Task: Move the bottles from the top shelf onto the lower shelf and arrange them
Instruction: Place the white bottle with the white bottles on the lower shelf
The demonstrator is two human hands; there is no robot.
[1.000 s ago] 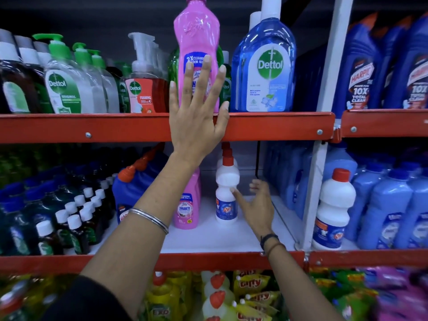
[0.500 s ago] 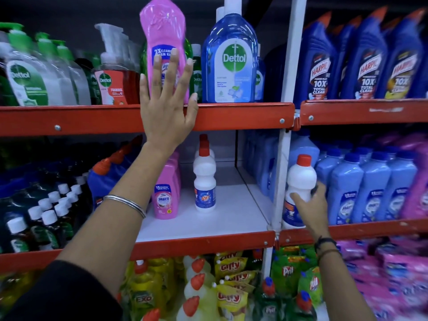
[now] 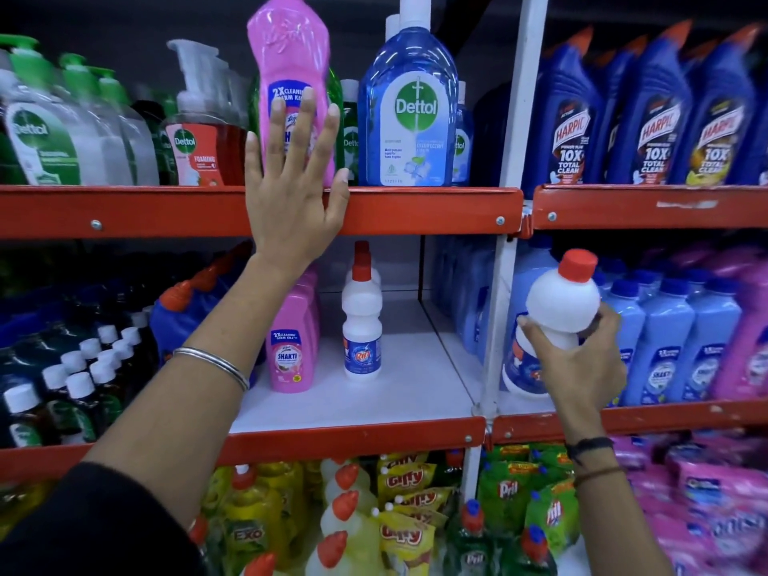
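The right hand (image 3: 582, 367) closes its grip around the waist of a white bottle with a red cap (image 3: 559, 322), tilted toward the camera in front of the lower shelf (image 3: 357, 436); its label is mostly hidden by the fingers and cannot be read; two dark bands circle the wrist below the grip. Behind that grip stand pale blue bottles (image 3: 669, 347) with "Shakti" labels. The left hand (image 3: 293, 193) is spread flat and open, fingers up against a tall pink bottle (image 3: 291, 89) on the top shelf (image 3: 428, 207), palm across the shelf's red edge; a silver bangle (image 3: 212, 363) sits on the forearm. The pink label reads "2X Cleaning"; just right of this hand, a blue bottle marked "Dettol" (image 3: 409, 106); further right, blue bottles reading "Harpic 10X Total Clean" (image 3: 652, 118). Below the hand, a pink "Shakti" bottle (image 3: 291, 342) and a white "Rin" bottle (image 3: 361, 326) stand upright.
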